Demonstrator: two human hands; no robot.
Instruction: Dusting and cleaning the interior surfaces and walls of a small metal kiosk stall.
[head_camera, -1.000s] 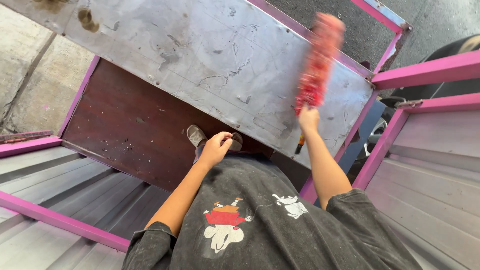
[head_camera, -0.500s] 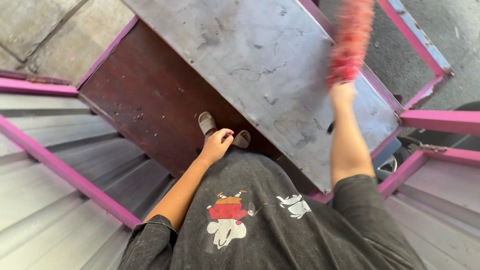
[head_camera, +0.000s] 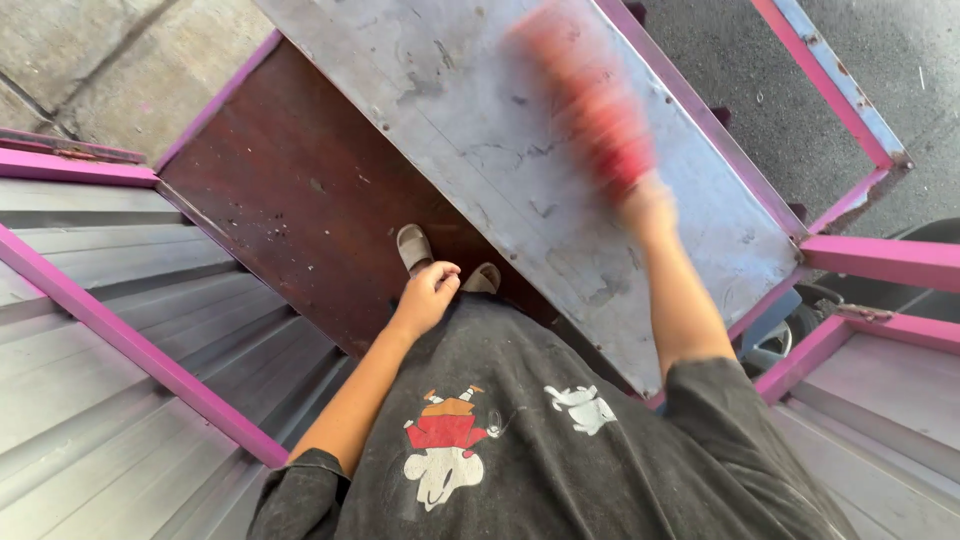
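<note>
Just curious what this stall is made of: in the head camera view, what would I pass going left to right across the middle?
Corrugated metal panel → pink bar → dark red floor → left hand → grey metal counter → right hand gripping a blurred red duster → pink frame.

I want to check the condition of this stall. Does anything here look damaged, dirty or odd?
Yes. The metal counter is scratched, stained and scuffed all over. The pink frame has chipped paint with bare metal showing along its far rail. The right hand holds a red duster over the counter; it is blurred. The left hand is loosely curled and holds nothing.
</note>
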